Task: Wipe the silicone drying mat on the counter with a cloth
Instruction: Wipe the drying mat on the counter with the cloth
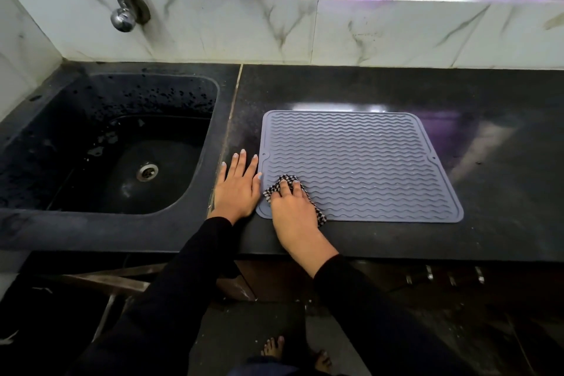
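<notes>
While unlabelled, mat (360, 165) bears cloth (282, 185).

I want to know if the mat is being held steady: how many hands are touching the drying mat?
2. The right hand presses the checked cloth on the mat's near-left corner. The left hand lies flat on the counter, its thumb tip at the mat's left edge.

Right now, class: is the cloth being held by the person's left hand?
No, the right hand presses the cloth on the mat; the left hand lies flat.
</notes>
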`<action>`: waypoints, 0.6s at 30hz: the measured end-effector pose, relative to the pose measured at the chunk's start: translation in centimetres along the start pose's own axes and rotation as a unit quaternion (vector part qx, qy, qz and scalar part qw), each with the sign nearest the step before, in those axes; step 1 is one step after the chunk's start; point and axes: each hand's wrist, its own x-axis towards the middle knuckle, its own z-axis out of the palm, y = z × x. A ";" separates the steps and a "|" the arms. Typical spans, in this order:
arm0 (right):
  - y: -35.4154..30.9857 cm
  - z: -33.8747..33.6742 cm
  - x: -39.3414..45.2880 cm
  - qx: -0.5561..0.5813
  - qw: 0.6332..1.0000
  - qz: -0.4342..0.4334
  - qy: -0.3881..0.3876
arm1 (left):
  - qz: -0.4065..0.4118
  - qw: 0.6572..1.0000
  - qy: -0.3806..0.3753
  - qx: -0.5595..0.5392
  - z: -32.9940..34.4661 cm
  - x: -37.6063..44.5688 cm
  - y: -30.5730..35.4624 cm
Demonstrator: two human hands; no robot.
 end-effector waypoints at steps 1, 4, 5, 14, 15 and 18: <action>0.5 -0.5 0.2 0.036 0.999 -0.001 0.008 | -0.001 1.000 -0.002 -0.001 -0.1 0.0 0.0; 2.5 -1.8 0.3 0.212 0.976 0.052 0.008 | -0.002 1.000 -0.007 -0.010 -0.3 -0.2 0.2; 2.9 -2.0 0.3 0.265 0.961 0.073 0.007 | -0.001 1.000 -0.008 -0.012 -0.4 -0.3 0.3; -0.2 0.0 -1.9 0.064 0.996 0.054 0.029 | -0.008 1.000 -0.006 -0.021 -0.2 -0.3 0.2; -0.4 0.3 -1.9 0.044 0.997 0.056 0.023 | -0.007 1.000 -0.006 -0.020 -0.2 -0.3 0.2; -0.7 1.2 -1.9 0.009 0.998 0.054 0.014 | -0.006 1.000 -0.002 -0.027 -0.2 -0.2 0.1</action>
